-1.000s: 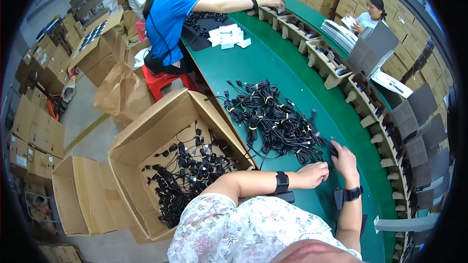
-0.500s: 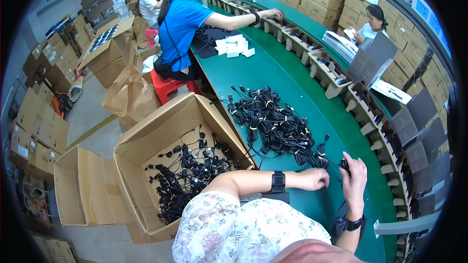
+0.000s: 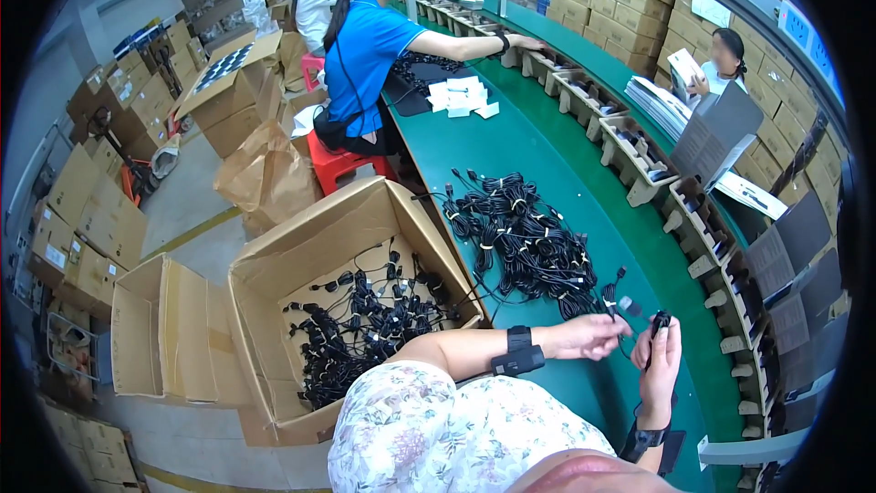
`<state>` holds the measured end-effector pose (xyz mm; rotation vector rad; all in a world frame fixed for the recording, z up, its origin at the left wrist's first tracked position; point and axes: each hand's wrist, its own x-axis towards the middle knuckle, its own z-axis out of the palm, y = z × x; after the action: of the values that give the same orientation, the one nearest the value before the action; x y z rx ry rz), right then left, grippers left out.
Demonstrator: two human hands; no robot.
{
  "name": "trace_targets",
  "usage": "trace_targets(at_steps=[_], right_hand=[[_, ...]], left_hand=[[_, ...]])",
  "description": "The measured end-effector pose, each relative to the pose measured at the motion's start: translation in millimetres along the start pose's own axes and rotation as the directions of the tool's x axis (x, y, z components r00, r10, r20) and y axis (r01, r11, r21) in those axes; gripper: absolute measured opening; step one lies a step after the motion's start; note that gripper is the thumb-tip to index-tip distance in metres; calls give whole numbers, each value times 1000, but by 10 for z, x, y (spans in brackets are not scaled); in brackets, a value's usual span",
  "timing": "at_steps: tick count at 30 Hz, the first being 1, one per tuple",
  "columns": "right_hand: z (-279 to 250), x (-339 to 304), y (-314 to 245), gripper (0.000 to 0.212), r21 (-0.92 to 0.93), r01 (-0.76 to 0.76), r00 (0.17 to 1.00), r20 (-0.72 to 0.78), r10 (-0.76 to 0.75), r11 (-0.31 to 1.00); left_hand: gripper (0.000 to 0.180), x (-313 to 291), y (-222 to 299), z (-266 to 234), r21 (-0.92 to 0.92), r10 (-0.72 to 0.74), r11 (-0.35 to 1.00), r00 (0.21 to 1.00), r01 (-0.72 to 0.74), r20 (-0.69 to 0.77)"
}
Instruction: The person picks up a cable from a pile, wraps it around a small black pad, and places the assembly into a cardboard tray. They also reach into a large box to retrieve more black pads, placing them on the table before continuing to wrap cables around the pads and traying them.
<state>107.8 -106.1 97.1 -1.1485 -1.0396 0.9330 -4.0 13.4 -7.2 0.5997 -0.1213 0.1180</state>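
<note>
My left hand (image 3: 589, 338) reaches over the green table with thumb and fingers pinched together on part of a thin black cable. A blurred grey connector (image 3: 630, 307) shows just beyond its fingertips. Close by on the right, my right hand (image 3: 659, 367) is raised, its fingers closed round a black cable bundle (image 3: 659, 321). Thin cable loops between the two hands. Beyond my left hand lies a heap of coiled black cables (image 3: 534, 242) tied with pale bands. A large open carton (image 3: 310, 210) to my left contains more black cables (image 3: 360, 333).
A row of grey-brown molded trays (image 3: 630, 164) curves along the green conveyor (image 3: 584, 160) on my right. A co-worker in blue (image 3: 365, 55) reaches to these trays from a red stool (image 3: 342, 164). Another person (image 3: 725, 64) sits across the line. A metal bar (image 3: 748, 445) juts in near my right forearm.
My left hand has risen slightly and closed near the cable. My right hand has turned and lowered, with the black bundle showing upright. The view has shifted a little.
</note>
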Motion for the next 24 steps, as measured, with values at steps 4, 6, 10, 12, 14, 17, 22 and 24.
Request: trace_targets(at_steps=[4,6,10,12,14,17,22,24], right_hand=[[-120,-63,32,34,-147,22,1000,-9,-24,989],[-142,-52,70,33,-224,45,997,-47,-57,973],[-111,27,236,29,-652,242,937,-36,-347,719],[-73,65,255,25,-775,332,916,129,-379,538],[-53,52,274,23,-816,379,901,216,-377,437],[-27,-84,275,23,-754,-7,1000,4,15,657],[-61,-164,227,22,-728,-158,986,-78,149,667],[-157,-182,281,23,-642,-208,974,-70,214,738]], left_hand=[[21,-15,33,1,35,101,995,989,-98,-104],[20,-30,47,113,78,117,991,984,-107,-135],[20,-52,12,277,273,14,962,998,2,-56],[19,-32,-14,191,318,13,948,998,6,-58],[18,-33,-39,116,339,15,941,998,6,-61],[15,-83,-45,68,430,70,903,992,-17,-108],[11,-101,62,41,396,92,918,978,-10,-189],[10,-85,171,-12,427,104,904,973,-6,-207]])
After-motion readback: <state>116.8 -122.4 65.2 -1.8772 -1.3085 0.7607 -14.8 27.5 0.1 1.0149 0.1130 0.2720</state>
